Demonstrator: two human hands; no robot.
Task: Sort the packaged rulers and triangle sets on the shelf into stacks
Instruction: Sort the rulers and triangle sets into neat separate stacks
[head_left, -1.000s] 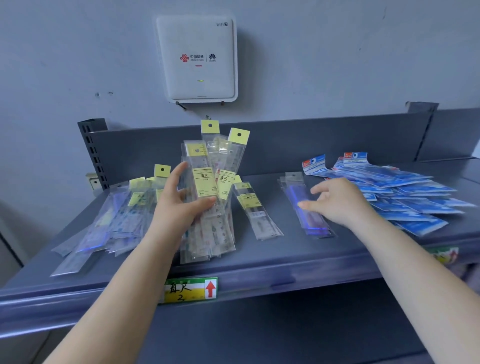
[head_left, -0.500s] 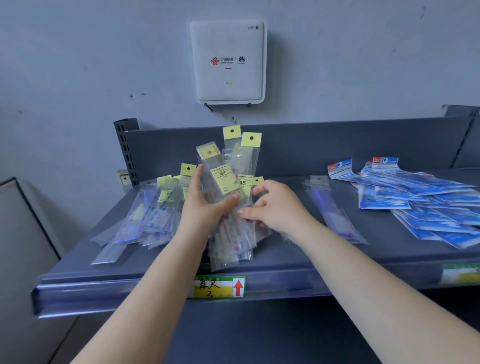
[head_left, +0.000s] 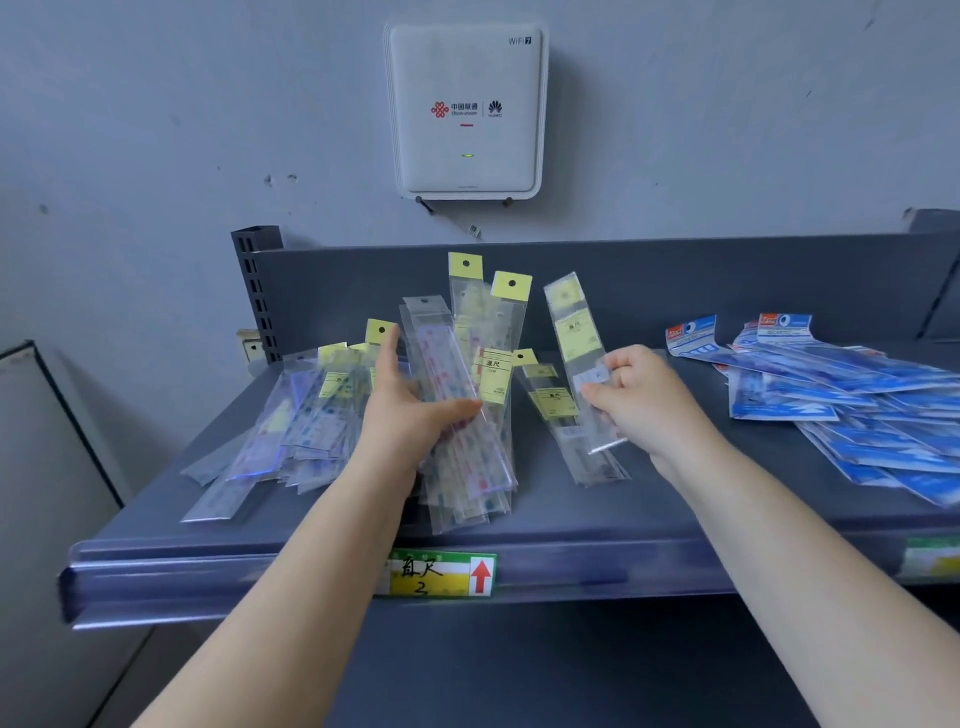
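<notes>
Ruler pile (head_left: 291, 421) left on shelf (head_left: 597, 514); packet spread (head_left: 857, 410) right; router (head_left: 466, 109) above.

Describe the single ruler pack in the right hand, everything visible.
The ruler pack is a long, narrow clear plastic sleeve with pale yellow label patches near its top. It stands tilted, top leaning left, lifted above the small stack of ruler packs on the shelf. The right hand pinches its lower half.

Grey wall (head_left: 156, 130), white router (head_left: 466, 111)
</notes>
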